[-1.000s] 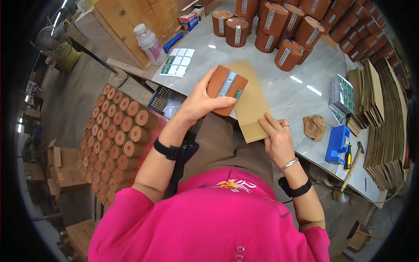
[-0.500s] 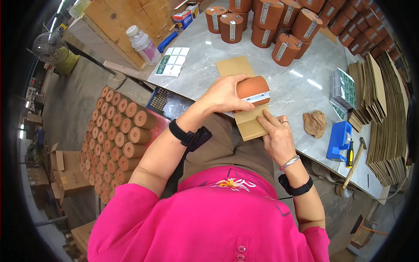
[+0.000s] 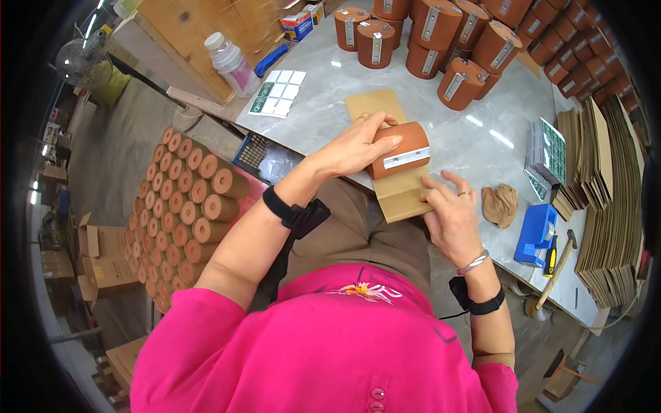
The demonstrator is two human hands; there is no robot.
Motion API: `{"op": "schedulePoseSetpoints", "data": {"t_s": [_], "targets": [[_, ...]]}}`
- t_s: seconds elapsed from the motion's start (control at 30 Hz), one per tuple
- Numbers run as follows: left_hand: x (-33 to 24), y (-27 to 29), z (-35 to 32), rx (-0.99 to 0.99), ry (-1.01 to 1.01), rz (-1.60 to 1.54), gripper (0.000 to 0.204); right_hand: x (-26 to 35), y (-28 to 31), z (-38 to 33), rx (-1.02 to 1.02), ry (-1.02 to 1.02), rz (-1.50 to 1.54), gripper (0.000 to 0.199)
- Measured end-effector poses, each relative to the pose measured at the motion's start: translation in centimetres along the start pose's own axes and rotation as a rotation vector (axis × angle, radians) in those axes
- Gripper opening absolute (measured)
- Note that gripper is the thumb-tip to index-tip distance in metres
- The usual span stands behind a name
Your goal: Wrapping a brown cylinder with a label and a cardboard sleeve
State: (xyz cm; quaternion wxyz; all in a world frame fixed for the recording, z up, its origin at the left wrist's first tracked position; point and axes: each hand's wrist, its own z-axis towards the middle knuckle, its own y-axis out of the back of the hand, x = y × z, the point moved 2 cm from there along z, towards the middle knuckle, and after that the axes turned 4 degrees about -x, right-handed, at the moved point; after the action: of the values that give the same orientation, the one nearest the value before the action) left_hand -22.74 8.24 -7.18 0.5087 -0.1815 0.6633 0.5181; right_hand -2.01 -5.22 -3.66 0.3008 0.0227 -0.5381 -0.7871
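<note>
A reddish-brown cylinder (image 3: 411, 140) with a silver metal strip along its side lies on a creased strip of tan cardboard (image 3: 399, 196). My left hand (image 3: 358, 143) holds the cylinder from its left end, thumb on top and fingers at the far side. At the cardboard's near right edge is my right hand (image 3: 451, 213), its fingers apart and the fingertips at or just over the edge. The cardboard's near end reaches past the table edge over my lap; its far end lies flat beyond the cylinder.
Stacked brown cylinders (image 3: 441, 34) stand at the back. To the right are a crumpled brown cloth (image 3: 500, 205), a blue bin (image 3: 535, 234), a screwdriver (image 3: 551, 256), a hammer (image 3: 556, 268) and cardboard stacks (image 3: 602, 206). Tan rolls (image 3: 182, 206) are piled at left, below a white bottle (image 3: 233, 65).
The cylinder has tilted down onto the cardboard, its metal strip turned more toward me. My left thumb has shifted onto its top. My right fingers have lifted and spread, moving slightly right.
</note>
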Motion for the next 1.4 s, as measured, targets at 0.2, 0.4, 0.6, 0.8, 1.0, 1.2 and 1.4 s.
{"op": "schedulePoseSetpoints", "data": {"t_s": [0.2,0.4,0.6,0.8,1.0,1.2,1.4], "targets": [[-0.8,0.0,0.0,0.017,0.026,-0.202,0.048,-1.5,0.6,6.0,-0.123,0.059,0.254,0.014],[-0.6,0.2,0.3,0.037,0.078,-0.332,0.043,-3.3,-1.8,8.0,-0.093,-0.110,0.517,0.014],[1.2,-1.4,-1.2,-0.074,0.126,-0.648,0.047,-3.9,-2.7,8.4,-0.106,-0.185,0.563,0.018],[0.3,-4.0,-2.7,-0.383,-0.059,-0.300,0.048,-3.7,-3.0,8.4,-0.111,-0.263,0.582,0.023],[0.7,-5.5,-1.9,-0.402,-0.042,-0.507,0.044,-3.7,-6.4,8.2,-0.253,-0.446,0.726,0.024],[-0.4,-5.0,-1.3,-0.491,0.123,-0.774,0.027,-3.8,-7.3,8.5,-0.337,-0.510,0.793,0.020],[-0.2,-4.6,-0.4,-0.550,0.116,-0.714,0.016,-3.6,-6.7,8.9,-0.348,-0.547,0.790,0.018]]}}
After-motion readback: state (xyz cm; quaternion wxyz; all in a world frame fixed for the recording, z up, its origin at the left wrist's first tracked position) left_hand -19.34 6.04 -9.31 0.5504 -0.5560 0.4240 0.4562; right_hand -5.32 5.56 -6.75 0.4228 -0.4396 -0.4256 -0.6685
